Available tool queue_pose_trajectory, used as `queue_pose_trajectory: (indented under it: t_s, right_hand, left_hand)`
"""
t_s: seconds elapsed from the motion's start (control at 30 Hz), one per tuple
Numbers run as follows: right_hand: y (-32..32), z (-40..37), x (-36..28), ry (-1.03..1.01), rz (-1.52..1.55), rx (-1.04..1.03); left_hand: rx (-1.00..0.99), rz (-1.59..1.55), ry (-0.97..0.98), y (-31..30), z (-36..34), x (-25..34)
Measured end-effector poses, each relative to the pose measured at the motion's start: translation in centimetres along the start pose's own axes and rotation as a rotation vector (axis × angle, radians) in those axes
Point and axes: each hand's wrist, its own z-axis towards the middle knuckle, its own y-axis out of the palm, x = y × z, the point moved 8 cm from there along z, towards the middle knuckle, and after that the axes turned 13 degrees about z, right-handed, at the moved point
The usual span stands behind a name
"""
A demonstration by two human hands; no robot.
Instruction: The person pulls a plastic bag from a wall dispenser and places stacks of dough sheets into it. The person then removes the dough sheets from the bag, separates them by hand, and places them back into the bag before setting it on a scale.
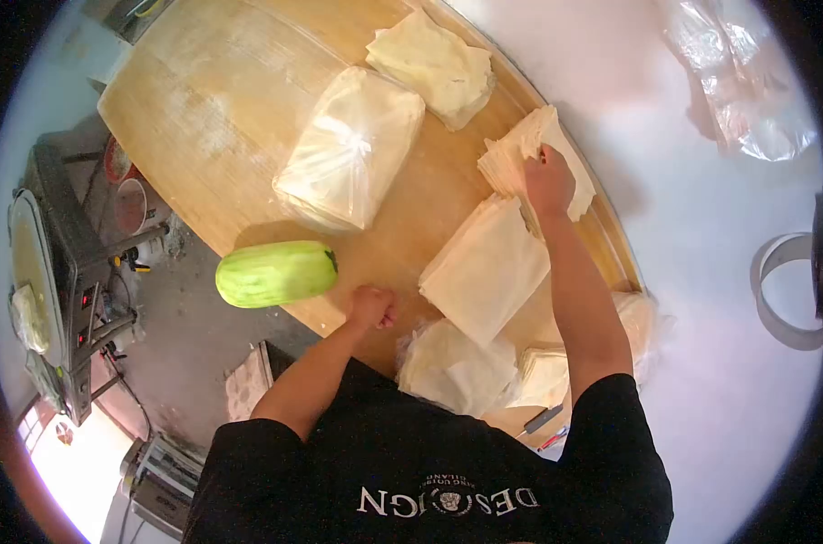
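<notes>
Pinching the stack of thin sheets (523,150) at the bench's (212,100) right edge, the right hand (549,179) has its grip closed on the top sheets; the left hand (372,306) rests clenched in a fist on the near edge; a green squash (275,272) lies just beside it; a bagged stack (350,150) sits mid-bench.

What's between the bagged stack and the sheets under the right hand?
Only bare wooden board, in the head view; bagged stack and sheets lie apart.
</notes>
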Motion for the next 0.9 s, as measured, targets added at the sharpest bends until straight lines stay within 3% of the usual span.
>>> queue_pose_trajectory:
  t_s: [0.1, 0.17, 0.2, 0.27, 0.33, 0.37, 0.43, 0.47, 0.57, 0.7, 0.77, 0.83, 0.9]
  right_hand:
    - [-0.8, 0.1, 1.6, -0.126, 0.032, 0.113]
    - [-0.8, 0.6, 4.7, 0.132, 0.225, 0.054]
    - [-1.1, 0.7, 5.1, 0.134, 0.224, 0.057]
    - [-2.1, 0.6, 7.5, 0.264, 0.509, 0.139]
    - [-1.2, 1.5, 13.2, 0.195, 0.542, 0.223]
    - [-2.1, 1.6, 13.1, 0.124, 0.575, 0.302]
    - [-2.3, 1.1, 14.4, 0.214, 0.642, 0.220]
    - [-2.3, 0.9, 13.9, 0.301, 0.713, 0.129]
    - [-3.1, -0.2, 10.4, 0.297, 0.925, 0.003]
    - [-1.5, -0.7, 10.3, 0.366, 1.056, 0.112]
    - [-1.9, -0.9, 10.3, 0.383, 0.838, 0.140]
    - [-2.4, -1.0, 9.9, 0.402, 0.883, 0.187]
    - [-3.3, -1.0, 9.8, 0.417, 0.930, 0.234]
  left_hand:
    - [0.020, 0.002, -0.019, -0.1, -0.3, 0.1]
    - [0.021, -0.003, -0.027, -0.1, -0.6, 0.3]
    - [0.023, -0.008, -0.034, -0.2, -0.7, 0.3]
    - [0.021, -0.020, -0.033, -0.2, -0.7, 0.4]
    - [0.016, -0.032, -0.028, 0.0, -0.7, 0.5]
    - [0.004, -0.043, -0.018, 0.2, -0.6, 0.4]
    - [-0.014, -0.048, -0.003, 0.3, -0.6, 0.3]
    - [-0.004, -0.010, 0.010, 0.2, 0.0, -0.2]
    - [0.018, 0.005, -0.004, 0.3, -0.1, -0.2]
    - [0.026, 0.022, -0.050, -0.1, -0.2, -0.2]
    - [0.026, 0.005, -0.053, -0.1, -0.6, 0.1]
    - [0.023, -0.018, -0.059, -0.2, -0.8, 0.0]
    - [0.038, -0.062, 0.113, -1.0, -1.1, 1.3]
